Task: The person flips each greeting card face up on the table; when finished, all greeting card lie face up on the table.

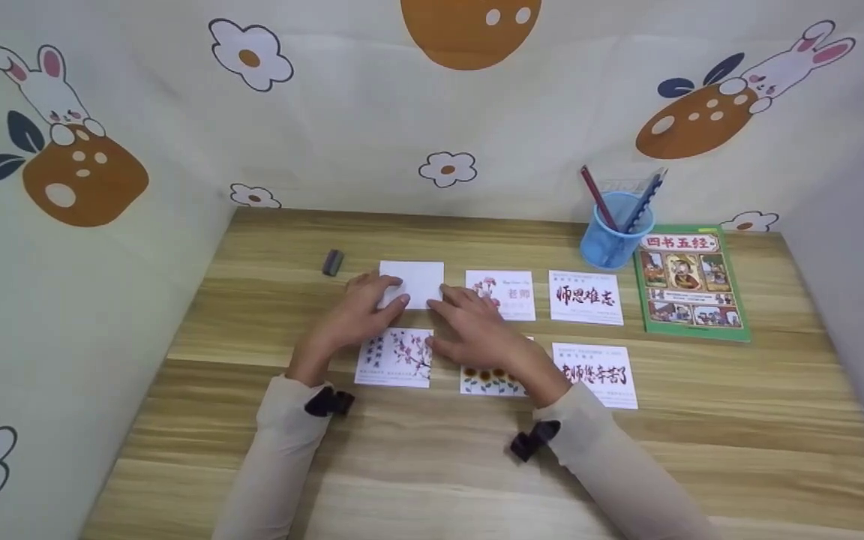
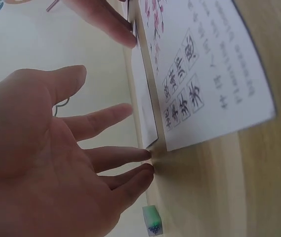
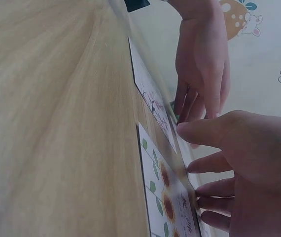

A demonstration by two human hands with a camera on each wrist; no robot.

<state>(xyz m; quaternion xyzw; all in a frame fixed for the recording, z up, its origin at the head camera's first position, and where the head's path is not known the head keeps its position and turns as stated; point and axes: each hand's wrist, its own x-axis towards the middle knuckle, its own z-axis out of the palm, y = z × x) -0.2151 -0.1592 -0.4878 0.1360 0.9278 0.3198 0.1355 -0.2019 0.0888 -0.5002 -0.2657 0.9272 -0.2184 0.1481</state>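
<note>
A blank white card lies flat on the wooden table between both hands. At its left edge rests my left hand, fingers extended in the left wrist view, with the thumb over the card. My right hand touches the card's right edge with its fingertips, its fingers loosely straight and partly covering a pink-flower card. Below the hands lie a blossom-branch card and a sunflower card, the latter partly hidden by the right hand and wrist. Neither hand grips anything that I can see.
Two cards with large dark-red writing, an upper one and a lower one, lie to the right. Behind them stand a blue pen cup and a green-edged book. A small eraser sits left of the blank card.
</note>
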